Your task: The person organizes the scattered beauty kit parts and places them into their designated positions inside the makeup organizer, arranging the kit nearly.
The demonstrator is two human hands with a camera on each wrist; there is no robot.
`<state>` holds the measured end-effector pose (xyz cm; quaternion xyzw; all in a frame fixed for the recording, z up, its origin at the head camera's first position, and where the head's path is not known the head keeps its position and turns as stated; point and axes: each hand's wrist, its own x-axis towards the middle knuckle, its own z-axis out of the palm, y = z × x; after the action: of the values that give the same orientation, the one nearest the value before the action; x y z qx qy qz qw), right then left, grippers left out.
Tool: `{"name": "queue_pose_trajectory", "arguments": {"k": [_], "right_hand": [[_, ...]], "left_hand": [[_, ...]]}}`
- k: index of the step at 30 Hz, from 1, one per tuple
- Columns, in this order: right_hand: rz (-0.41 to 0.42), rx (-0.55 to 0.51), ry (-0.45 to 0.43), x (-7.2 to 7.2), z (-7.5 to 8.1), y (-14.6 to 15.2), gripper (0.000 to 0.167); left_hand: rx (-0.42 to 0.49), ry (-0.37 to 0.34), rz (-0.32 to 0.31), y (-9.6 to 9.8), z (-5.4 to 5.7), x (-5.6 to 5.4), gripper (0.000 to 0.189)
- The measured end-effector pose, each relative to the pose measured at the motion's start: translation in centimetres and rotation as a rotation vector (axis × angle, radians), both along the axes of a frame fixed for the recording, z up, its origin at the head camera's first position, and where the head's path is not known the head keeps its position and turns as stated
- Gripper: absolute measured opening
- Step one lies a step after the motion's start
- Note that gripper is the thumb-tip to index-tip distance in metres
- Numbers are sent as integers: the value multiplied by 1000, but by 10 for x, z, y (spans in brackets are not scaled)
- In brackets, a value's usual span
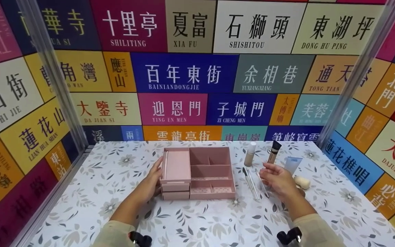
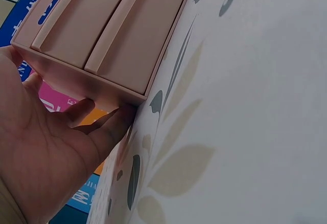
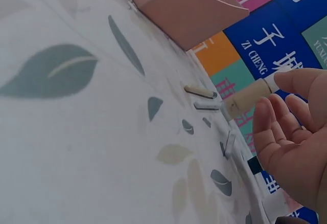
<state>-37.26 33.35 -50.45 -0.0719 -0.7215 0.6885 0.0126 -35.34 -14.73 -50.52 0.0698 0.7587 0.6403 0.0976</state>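
Note:
A pink desktop organizer [image 1: 177, 164] stands on the table, with divided compartments on its right and two drawers [image 2: 135, 40] low on its left front. My left hand [image 1: 151, 181] rests against its left side, fingertips touching the wall near the bottom edge in the left wrist view. My right hand [image 1: 278, 180] hovers right of the organizer with loosely bent fingers and nothing visibly held. Beyond it is a bottle [image 1: 249, 158] of beige liquid with a white cap. Slim pen-like sticks [image 1: 250, 183] lie between the organizer and that hand.
Behind my right hand stand a dark-capped beige tube [image 1: 274, 152] and a pale blue tube [image 1: 291, 165]. A cream rounded piece [image 1: 302, 183] lies beside the wrist, partly covering something round. Printed wall panels enclose the floral-covered table [image 1: 197, 219].

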Motion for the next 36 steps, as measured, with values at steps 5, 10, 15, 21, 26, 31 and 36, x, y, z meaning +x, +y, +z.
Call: {"name": "queue_pose_trajectory", "arguments": {"k": [5, 10, 15, 21, 26, 31, 36], "right_hand": [[-26, 130, -9, -4, -9, 5, 63], [-34, 255, -7, -5, -15, 8, 60], [-21, 323, -15, -5, -19, 10, 60], [-11, 380, -38, -5, -21, 12, 64], [0, 416, -17, -5, -21, 11, 64], [2, 484, -22, -4, -20, 12, 66], [15, 530, -30, -3, -18, 13, 66]], "left_hand": [[7, -14, 7, 1, 2, -2, 58], [17, -23, 15, 3, 4, -4, 59], [14, -6, 11, 2, 3, -3, 60], [-1, 39, -15, 1, 1, -1, 60], [20, 25, -4, 1, 0, -1, 60], [1, 15, 10, 0, -1, -1, 60], [-19, 19, 15, -1, -1, -2, 59]]}}
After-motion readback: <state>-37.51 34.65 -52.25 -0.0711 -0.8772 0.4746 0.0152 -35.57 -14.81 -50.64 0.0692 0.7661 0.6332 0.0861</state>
